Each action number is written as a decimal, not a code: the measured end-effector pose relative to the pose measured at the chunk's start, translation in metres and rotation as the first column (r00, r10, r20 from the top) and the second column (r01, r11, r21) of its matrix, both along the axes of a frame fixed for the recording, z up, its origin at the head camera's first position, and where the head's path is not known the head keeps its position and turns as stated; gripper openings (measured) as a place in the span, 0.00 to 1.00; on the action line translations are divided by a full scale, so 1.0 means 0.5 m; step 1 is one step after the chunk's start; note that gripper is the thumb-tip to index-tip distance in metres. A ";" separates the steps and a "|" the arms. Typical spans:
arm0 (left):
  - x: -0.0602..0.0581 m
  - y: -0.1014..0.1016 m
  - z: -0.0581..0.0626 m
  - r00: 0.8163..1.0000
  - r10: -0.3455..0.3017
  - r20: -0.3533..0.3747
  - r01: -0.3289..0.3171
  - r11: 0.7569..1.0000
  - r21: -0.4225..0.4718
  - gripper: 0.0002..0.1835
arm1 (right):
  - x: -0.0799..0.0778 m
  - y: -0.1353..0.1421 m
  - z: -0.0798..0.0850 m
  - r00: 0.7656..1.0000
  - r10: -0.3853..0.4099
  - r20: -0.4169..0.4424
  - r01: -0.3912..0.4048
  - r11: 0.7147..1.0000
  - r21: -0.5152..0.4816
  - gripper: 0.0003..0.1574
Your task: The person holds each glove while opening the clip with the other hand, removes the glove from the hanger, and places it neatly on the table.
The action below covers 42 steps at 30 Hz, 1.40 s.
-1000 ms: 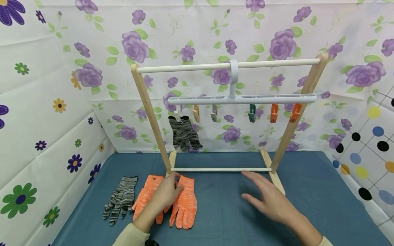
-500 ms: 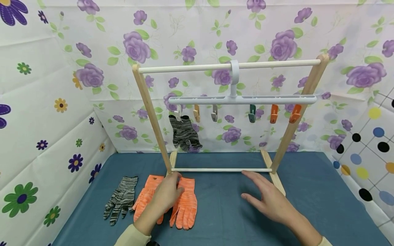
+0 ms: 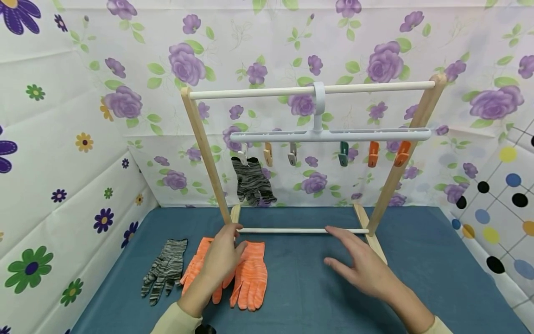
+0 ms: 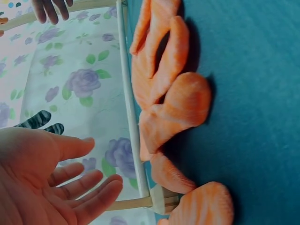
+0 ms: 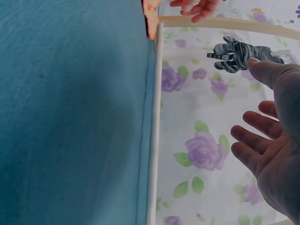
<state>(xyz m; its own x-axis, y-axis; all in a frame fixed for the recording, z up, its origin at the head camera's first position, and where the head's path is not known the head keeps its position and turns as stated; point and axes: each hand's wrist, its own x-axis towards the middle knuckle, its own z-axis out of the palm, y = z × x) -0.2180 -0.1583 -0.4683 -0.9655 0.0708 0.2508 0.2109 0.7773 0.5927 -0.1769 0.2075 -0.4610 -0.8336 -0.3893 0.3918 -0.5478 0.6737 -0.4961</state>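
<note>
My left hand [image 3: 221, 255] hovers over two orange gloves, its fingers relaxed and holding nothing; in the left wrist view the palm is bare. The right-hand orange glove [image 3: 251, 278] lies flat, while the left-hand orange glove [image 3: 196, 264] is partly hidden by my hand and wrist. Left of them lies a grey-black striped glove [image 3: 164, 269]. A second striped glove [image 3: 252, 181] hangs from a white clip [image 3: 243, 154] on the hanger [image 3: 333, 135]. On the right, my right hand [image 3: 363, 262] is held above the table with fingers extended, touching nothing.
The hanger hooks over the top bar [image 3: 258, 93] of a wooden rack. Several more clips dangle from it, including a green clip [image 3: 343, 154] and an orange clip [image 3: 373, 154]. A lower white bar [image 3: 283, 230] joins the rack's legs. Patterned cloth walls surround the blue table [image 3: 300, 287].
My left hand has lifted slightly away from the orange gloves, toward the rack's left leg. The right hand has barely shifted. The view has drifted a little.
</note>
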 end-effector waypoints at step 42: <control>-0.039 0.046 0.154 0.937 -0.036 -0.346 0.201 0.868 0.454 0.39 | -0.009 -0.058 0.080 0.994 0.073 -0.087 -0.080 0.994 -0.070 0.49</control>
<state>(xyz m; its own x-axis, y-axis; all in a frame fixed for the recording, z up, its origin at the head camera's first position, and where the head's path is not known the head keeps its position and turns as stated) -0.2375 -0.1354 -0.3912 -0.8194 -0.0276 0.5725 0.5227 0.3740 0.7661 -0.1814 0.1787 -0.4209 -0.7654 -0.4185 0.4889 -0.6381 0.5920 -0.4922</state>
